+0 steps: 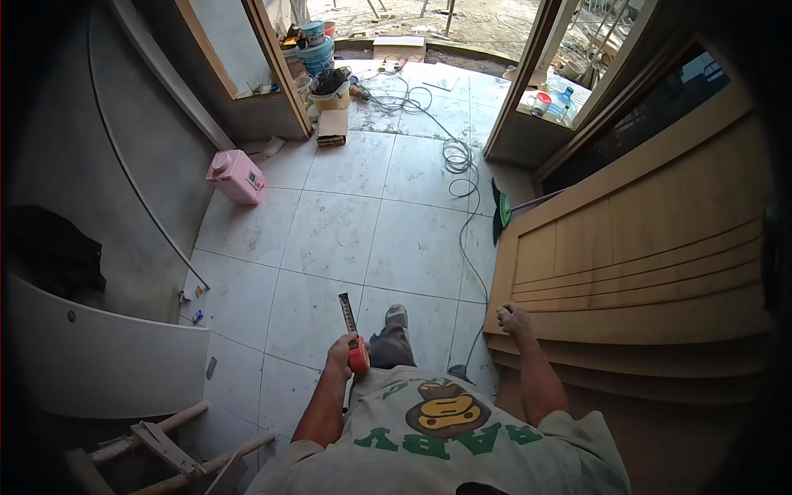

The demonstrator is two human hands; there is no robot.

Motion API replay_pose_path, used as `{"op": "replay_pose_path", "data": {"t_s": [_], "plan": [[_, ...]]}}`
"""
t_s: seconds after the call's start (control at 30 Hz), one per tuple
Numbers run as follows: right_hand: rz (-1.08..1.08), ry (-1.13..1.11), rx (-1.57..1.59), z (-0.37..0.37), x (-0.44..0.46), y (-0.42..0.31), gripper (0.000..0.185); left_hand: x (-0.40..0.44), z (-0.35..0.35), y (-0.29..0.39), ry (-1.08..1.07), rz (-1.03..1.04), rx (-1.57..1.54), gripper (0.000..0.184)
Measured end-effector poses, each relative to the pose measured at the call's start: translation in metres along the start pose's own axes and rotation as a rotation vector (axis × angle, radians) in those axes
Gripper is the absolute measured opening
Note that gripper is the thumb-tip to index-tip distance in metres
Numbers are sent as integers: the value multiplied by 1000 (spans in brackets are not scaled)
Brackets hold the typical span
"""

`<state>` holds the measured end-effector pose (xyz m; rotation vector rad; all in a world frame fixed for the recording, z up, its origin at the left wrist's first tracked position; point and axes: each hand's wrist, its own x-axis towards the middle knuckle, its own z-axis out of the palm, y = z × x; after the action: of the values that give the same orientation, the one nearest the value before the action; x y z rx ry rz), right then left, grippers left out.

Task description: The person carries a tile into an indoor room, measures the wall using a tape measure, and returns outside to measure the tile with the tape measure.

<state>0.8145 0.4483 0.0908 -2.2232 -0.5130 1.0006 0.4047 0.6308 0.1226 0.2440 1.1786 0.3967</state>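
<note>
My left hand (341,351) is wrapped round a red tape measure (359,357) in front of my body. A short length of its dark blade (347,313) sticks out forward above the floor. Out to the right, my right hand (515,319) is closed with curled fingers, beside the lower edge of a wooden door (635,223). Whether anything is inside that fist is hidden. Below my hands, one shoe (397,316) is on the tiled floor (322,309).
A grey cable (472,268) runs along the floor to the doorway. A pink container (237,176) stands left, a green broom (502,210) right. Ahead are a cardboard box (332,128) and several buckets (316,56). A wooden ladder (186,419) lies at lower left.
</note>
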Motion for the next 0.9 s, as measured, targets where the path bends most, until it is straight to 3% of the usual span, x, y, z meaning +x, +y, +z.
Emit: {"op": "replay_pose_path", "data": {"t_s": [0.1, 0.17, 0.2, 0.27, 0.3, 0.33, 0.4, 0.47, 0.5, 0.53, 0.6, 0.63, 0.67, 0.7, 0.8, 0.9], "plan": [[172, -141, -199, 3, 51, 78, 24, 30, 89, 118, 15, 153, 156, 20], [305, -142, -367, -11, 47, 84, 35, 51, 148, 195, -57, 289, 266, 19], [457, -195, -449, -26, 30, 24, 38, 66, 174, 232, -62, 296, 281, 19], [235, -632, -1126, -30, 56, 35, 40, 103, 218, 292, -149, 304, 287, 20], [242, -637, -1118, -25, 65, 37, 40, 125, 232, 315, -148, 297, 296, 20], [554, -511, -708, -20, 78, 34, 39, 150, 246, 336, -127, 302, 291, 19], [827, -363, -286, -16, 146, 15, 39, 199, 270, 372, -68, 292, 206, 17], [268, -675, -797, -12, 232, -25, 38, 250, 277, 386, -32, 268, 146, 17], [192, -676, -863, -10, 279, -51, 32, 270, 287, 404, 1, 251, 86, 17], [276, -577, -750, -16, 329, -90, 28, 278, 298, 420, -19, 229, 91, 18], [559, -157, -135, -31, 417, -207, 26, 296, 327, 456, -77, 206, 90, 21], [476, -36, -28, -43, 464, -266, 28, 307, 338, 474, -71, 193, 80, 21], [233, -10, 46, -46, 554, -243, 14, 323, 350, 496, -63, 196, 43, 22], [2, 130, -115, -63, 584, -324, 18, 343, 365, 520, -64, 204, 11, 22], [-325, 284, -188, -109, 656, -518, 25, 418, 411, 581, -34, 217, 16, 22], [-355, 306, -116, -124, 742, -594, 26, 499, 476, 646, -34, 210, 31, 21]]}}
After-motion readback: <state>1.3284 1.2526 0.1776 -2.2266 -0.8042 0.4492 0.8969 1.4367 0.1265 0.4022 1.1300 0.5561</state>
